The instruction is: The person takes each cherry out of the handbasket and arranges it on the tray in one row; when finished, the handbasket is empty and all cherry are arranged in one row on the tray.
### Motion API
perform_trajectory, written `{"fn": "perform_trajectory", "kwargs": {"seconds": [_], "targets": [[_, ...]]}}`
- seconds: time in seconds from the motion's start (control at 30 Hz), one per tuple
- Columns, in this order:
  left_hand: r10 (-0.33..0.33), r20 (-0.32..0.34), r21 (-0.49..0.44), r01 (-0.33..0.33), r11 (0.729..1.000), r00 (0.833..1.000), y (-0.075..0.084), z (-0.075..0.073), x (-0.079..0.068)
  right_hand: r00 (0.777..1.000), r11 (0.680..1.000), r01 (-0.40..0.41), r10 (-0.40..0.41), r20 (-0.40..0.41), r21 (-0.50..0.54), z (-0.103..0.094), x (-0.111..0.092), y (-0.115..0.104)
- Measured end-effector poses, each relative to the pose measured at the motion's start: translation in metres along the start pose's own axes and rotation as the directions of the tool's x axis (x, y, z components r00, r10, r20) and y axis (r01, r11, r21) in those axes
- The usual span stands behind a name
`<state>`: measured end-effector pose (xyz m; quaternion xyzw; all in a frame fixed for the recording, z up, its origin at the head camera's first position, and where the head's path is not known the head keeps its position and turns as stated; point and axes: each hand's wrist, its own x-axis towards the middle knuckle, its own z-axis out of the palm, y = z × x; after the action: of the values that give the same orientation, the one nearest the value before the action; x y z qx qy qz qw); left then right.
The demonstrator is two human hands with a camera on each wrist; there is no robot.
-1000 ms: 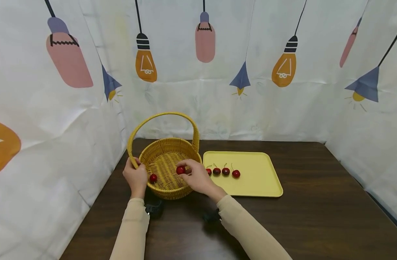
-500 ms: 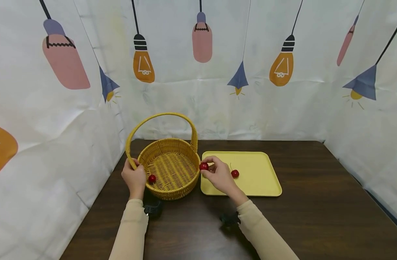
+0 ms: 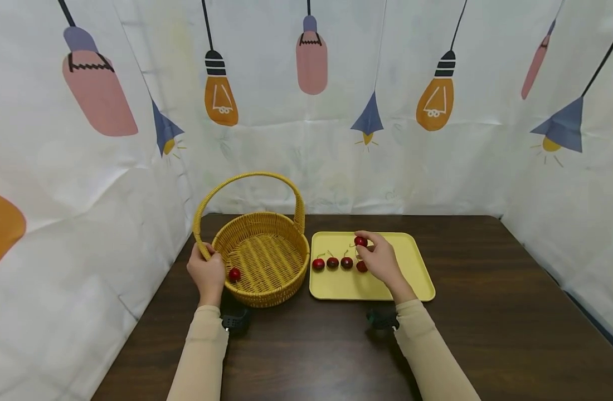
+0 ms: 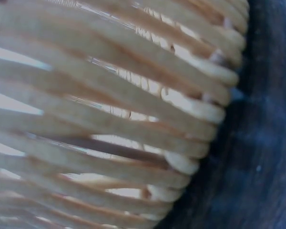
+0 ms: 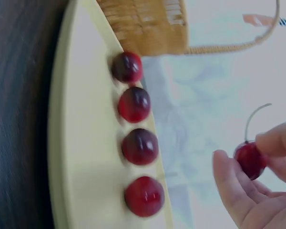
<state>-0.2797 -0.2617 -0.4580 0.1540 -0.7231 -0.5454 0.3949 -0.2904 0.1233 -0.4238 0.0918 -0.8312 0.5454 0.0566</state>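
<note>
A yellow wicker basket [image 3: 263, 256] stands on the left, its tall handle [image 3: 256, 174] arching over it. My left hand [image 3: 206, 275] grips the lower left end of that handle. One red cherry [image 3: 234, 274] lies inside the basket near its left wall. Over the yellow tray [image 3: 397, 267] my right hand [image 3: 383, 260] pinches a cherry [image 5: 250, 160] with a thin stem. Below it, several dark red cherries [image 3: 332, 263] sit in a row on the tray, one partly behind my fingers. Only the basket's woven wall [image 4: 109, 109] fills the left wrist view.
The tray sits just right of the basket on a dark wooden table [image 3: 487, 289]. A white curtain [image 3: 306, 150] printed with lamps closes off the back and sides. Dark straps with camera mounts [image 3: 384, 319] are on both wrists.
My right hand has moved right from above the basket to over the tray, carrying the pinched cherry and uncovering the row there. The left hand keeps hold of the handle.
</note>
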Motion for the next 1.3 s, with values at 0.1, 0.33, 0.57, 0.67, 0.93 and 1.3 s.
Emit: {"fn": "perform_trajectory", "kwargs": {"seconds": [0.1,0.33,0.57,0.67,0.93,1.3], "targets": [[0.0,-0.005,0.002,0.0,1.0,1.0,0.001,0.0,0.001,0.998,0.998,-0.058,0.058,0.001,-0.014,-0.009,0.003,0.004],[-0.012,0.002,0.004,0.012,1.0,1.0,0.004,0.001,0.004,0.998,0.998,-0.052,0.05,-0.049,-0.03,-0.028,0.007,0.017],[-0.017,0.0,-0.021,0.017,1.0,1.0,0.005,0.0,0.004,0.994,0.995,-0.064,0.057,-0.089,-0.077,-0.041,0.01,0.029],[-0.023,0.004,-0.023,0.023,0.999,1.0,0.004,0.0,0.004,0.993,0.992,-0.101,0.095,-0.074,-0.081,-0.046,0.01,0.035],[-0.02,0.015,-0.021,0.02,1.0,1.0,0.002,0.0,0.003,0.983,0.978,-0.17,0.176,0.045,-0.124,-0.047,0.008,0.048],[-0.015,0.002,-0.021,0.015,1.0,1.0,0.001,0.001,0.001,0.962,0.943,-0.212,0.248,0.116,-0.258,-0.043,0.005,0.054]]}}
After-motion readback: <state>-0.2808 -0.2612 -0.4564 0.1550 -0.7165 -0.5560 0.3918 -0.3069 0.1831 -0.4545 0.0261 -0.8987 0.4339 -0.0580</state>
